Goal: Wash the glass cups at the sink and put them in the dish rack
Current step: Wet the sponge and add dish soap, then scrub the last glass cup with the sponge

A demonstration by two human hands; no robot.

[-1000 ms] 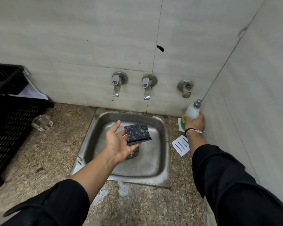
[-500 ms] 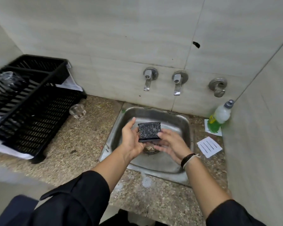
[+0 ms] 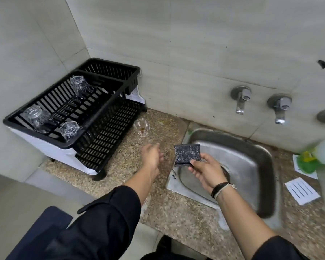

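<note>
The counter [image 3: 120, 166] is carrying a black dish rack [image 3: 101, 117] at centre left, three glass cups upturned inside for draining. One unwashed cup [image 3: 141, 127] is standing just beside it. The left hand [image 3: 152, 156], grip loose and empty, is reaching toward it; the right hand [image 3: 204, 168] is pinching the scrub pad [image 3: 187, 154] over the sink [image 3: 266, 166], ready for scrubbing.
</note>
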